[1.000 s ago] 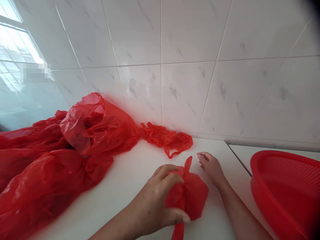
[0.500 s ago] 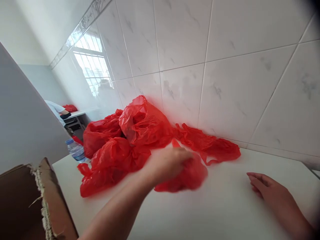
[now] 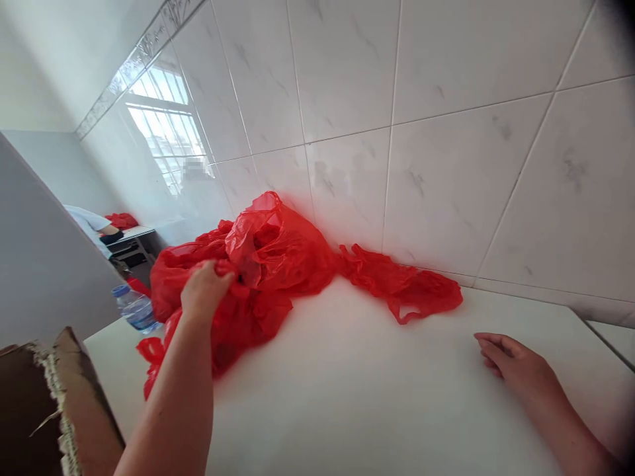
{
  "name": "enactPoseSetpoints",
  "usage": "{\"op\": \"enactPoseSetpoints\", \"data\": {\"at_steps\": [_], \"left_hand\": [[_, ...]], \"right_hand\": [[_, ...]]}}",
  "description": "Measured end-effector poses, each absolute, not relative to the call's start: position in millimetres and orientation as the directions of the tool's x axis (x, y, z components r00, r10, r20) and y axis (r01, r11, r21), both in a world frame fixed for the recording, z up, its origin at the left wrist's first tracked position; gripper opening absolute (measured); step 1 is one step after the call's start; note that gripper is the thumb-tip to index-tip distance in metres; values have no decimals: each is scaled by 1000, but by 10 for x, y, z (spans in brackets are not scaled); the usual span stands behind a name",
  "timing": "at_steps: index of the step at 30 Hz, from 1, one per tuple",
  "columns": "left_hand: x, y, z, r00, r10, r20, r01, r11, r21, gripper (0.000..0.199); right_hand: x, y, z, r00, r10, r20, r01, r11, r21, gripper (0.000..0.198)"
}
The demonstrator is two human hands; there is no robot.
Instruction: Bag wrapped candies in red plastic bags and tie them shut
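Note:
My left hand (image 3: 206,287) is over the heap at the left, its fingers closed on a bunched bit of a red plastic bag (image 3: 225,268). Under and around it lie more thin red bags, among them a puffed-up one (image 3: 282,248) leaning on the wall. Part of the heap is hidden behind my left forearm. A flat, crumpled red bag (image 3: 411,291) stretches along the foot of the wall, right of the heap. Off to the right, my right hand (image 3: 518,367) hovers low at the tabletop, fingers curled against the thumb, with nothing visible in them.
The white table (image 3: 357,383) runs along a tiled wall (image 3: 347,178). At its left edge stands a clear bottle (image 3: 136,309) with a blue cap. An opened cardboard box (image 3: 84,403) is at the lower left. Farther back, a person's arm (image 3: 94,221) shows by another table.
My left hand has swung left from mid-table to the heap, and the red bag it carried is off the open tabletop. The right hand has barely moved; the view has shifted slightly.

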State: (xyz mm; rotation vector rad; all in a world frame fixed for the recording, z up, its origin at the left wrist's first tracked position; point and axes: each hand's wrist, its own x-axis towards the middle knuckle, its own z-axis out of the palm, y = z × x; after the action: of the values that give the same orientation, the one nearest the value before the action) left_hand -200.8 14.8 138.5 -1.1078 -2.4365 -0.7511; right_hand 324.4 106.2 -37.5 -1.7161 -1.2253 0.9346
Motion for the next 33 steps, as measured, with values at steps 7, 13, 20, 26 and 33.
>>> {"op": "enactPoseSetpoints", "data": {"at_steps": [7, 13, 20, 26, 33], "left_hand": [[-1408, 425, 895, -384, 584, 715, 922, 280, 267, 52], [-301, 912, 523, 286, 796, 533, 879, -440, 184, 38], [604, 1294, 139, 426, 788, 444, 717, -594, 366, 32], [1038, 1083, 374, 223, 850, 477, 513, -519, 684, 16], [1021, 686, 596, 199, 971, 133, -260, -78, 962, 31]], "right_hand": [[3126, 982, -299, 258, 965, -37, 514, -170, -841, 42], [2969, 892, -222, 223, 975, -6, 683, -161, -713, 33], [2916, 854, -191, 205, 978, 39, 677, -113, -728, 28], [2848, 854, -146, 239, 969, 58, 619, -106, -778, 40], [2523, 715, -22, 5, 1000, 21, 171, 20, -985, 87]]}}
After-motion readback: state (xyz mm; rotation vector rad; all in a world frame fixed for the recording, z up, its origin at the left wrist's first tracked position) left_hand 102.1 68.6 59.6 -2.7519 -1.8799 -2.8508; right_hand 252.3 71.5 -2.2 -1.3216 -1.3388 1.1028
